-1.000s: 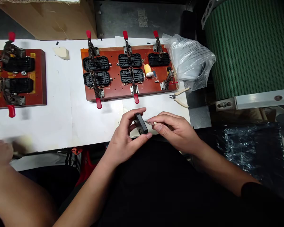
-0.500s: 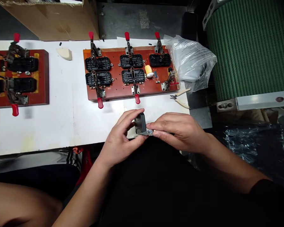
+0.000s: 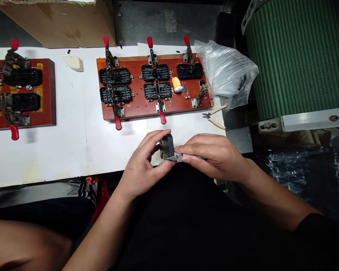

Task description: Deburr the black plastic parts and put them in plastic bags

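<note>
My left hand [image 3: 147, 162] grips a dark grey plastic cover [image 3: 166, 146] on edge, fingers at its top and thumb along the bottom. My right hand [image 3: 214, 154] is closed, pinching a small shiny blade-like piece [image 3: 179, 156] against the cover's lower corner. Its exact kind is too small to tell, and the rest is hidden by the fingers. Beyond my hands lies a red-brown fixture board [image 3: 135, 109], where several black plastic covers [image 3: 157, 91] sit under red-handled toggle clamps [image 3: 163, 117].
Cream-handled nippers [image 3: 216, 117] lie at the board's near right, with a clear plastic bag [image 3: 228, 75] behind. Another fixture board [image 3: 49, 113] stands left, near a cream wedge [image 3: 74, 63]. A cardboard box [image 3: 73, 26] is behind; a green conveyor belt [image 3: 296, 60] stands right. Someone's bare leg [image 3: 28, 244] shows lower left.
The view has shifted slightly, so the boards and box appear a little further left. Both hands keep nearly the same hold on the cover and the shiny piece.
</note>
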Action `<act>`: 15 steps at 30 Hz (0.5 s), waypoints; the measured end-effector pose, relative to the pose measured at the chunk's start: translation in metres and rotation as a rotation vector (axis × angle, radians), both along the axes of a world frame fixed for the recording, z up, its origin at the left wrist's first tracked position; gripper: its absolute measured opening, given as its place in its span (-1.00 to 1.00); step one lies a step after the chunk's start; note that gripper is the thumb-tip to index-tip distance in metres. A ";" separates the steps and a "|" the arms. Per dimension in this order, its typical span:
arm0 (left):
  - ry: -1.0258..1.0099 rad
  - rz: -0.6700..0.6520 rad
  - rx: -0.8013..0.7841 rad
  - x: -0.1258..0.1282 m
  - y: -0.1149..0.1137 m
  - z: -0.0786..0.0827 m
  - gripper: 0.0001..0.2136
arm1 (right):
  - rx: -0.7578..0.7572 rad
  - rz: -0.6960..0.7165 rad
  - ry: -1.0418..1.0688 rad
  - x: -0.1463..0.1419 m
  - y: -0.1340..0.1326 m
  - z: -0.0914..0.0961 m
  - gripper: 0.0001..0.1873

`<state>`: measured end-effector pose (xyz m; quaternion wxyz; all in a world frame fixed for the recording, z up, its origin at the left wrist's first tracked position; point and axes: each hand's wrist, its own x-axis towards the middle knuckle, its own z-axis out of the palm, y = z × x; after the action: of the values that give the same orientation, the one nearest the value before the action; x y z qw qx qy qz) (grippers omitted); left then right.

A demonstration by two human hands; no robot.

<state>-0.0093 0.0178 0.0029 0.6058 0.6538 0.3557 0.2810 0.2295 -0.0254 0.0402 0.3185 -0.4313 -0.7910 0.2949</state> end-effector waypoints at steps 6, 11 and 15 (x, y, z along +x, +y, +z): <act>0.007 -0.002 -0.002 -0.001 0.000 -0.001 -0.37 | 0.012 -0.057 -0.037 0.001 0.000 -0.002 -0.73; -0.020 0.019 -0.060 0.000 -0.002 -0.002 -0.35 | -0.003 -0.056 -0.031 0.001 -0.001 -0.001 -0.74; -0.040 0.026 -0.077 0.001 -0.003 0.000 -0.42 | 0.000 -0.023 -0.006 0.002 -0.001 0.001 -0.72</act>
<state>-0.0082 0.0151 0.0027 0.6338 0.6196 0.3626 0.2879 0.2311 -0.0264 0.0411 0.3197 -0.4411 -0.7870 0.2898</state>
